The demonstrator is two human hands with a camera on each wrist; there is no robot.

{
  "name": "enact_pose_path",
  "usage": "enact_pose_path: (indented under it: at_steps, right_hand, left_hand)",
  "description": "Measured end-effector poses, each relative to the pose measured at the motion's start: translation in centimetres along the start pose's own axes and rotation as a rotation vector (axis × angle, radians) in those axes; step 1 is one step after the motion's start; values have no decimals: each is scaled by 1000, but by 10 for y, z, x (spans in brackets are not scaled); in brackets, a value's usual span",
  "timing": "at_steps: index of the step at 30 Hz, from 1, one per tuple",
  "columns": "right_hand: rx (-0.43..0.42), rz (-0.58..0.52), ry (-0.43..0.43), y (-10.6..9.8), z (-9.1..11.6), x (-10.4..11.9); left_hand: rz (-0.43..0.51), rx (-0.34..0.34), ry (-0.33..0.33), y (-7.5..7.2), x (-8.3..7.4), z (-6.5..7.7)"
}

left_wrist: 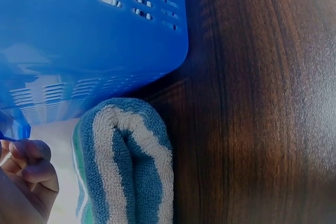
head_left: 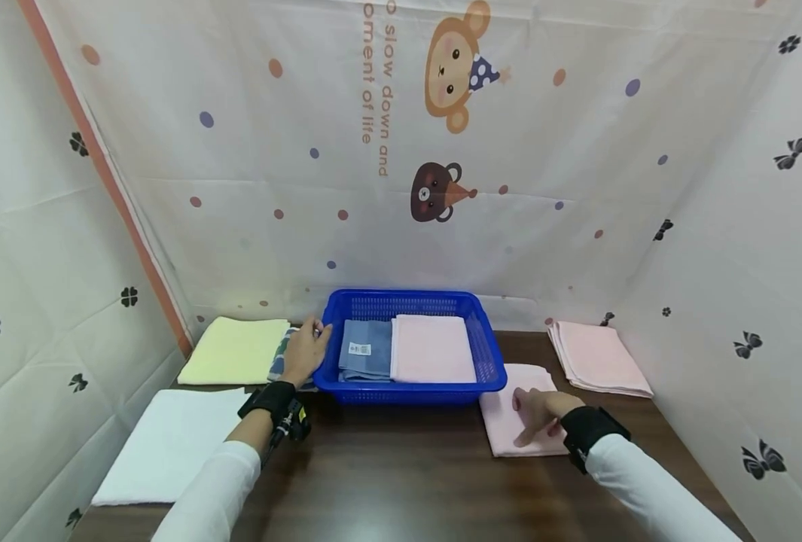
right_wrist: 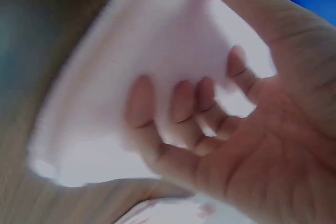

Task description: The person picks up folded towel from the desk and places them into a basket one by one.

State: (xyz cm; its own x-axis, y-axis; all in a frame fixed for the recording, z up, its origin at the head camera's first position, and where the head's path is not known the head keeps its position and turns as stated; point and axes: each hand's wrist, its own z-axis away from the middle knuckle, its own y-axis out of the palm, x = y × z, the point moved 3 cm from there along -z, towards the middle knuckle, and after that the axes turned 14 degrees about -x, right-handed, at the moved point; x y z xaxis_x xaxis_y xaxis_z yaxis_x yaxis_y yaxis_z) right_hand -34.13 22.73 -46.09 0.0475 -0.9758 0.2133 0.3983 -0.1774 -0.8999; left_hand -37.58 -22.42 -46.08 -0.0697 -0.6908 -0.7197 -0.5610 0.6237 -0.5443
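A blue plastic basket [head_left: 410, 393] holds a folded blue cloth [head_left: 367, 348] with a white label and a folded pale pink towel [head_left: 433, 348], side by side. My left hand [head_left: 307, 352] grips the basket's left rim between thumb and curled fingers [left_wrist: 39, 174]. Below that hand lies a rolled-edge striped towel [left_wrist: 123, 161] in blue, green and white. Over another folded pink towel [head_left: 505, 429], right of the basket, my right hand [head_left: 538, 412] hovers close, its fingers [right_wrist: 142, 103] loosely bent and thumb spread. Nothing is pinched in it.
At the left lie a folded yellow towel [head_left: 238, 352] and, nearer, a white towel [head_left: 170, 444]. A folded peach-pink towel [head_left: 600, 357] sits at the far right by the curtain. Printed cloth walls [head_left: 543, 248] surround the dark wooden table [head_left: 387, 474].
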Motion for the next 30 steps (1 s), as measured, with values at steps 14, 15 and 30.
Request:
enact_pose_path:
  at_steps: [14, 15, 30]
  right_hand:
    - [91, 87, 12, 30, 60, 52]
    - [99, 88, 0, 36, 60, 52]
    - [75, 190, -275, 118, 15, 78]
  left_hand:
    - [-13, -30, 10, -1, -1, 2]
    - [-9, -39, 20, 0, -2, 3]
    - [-63, -26, 3, 1, -5, 1]
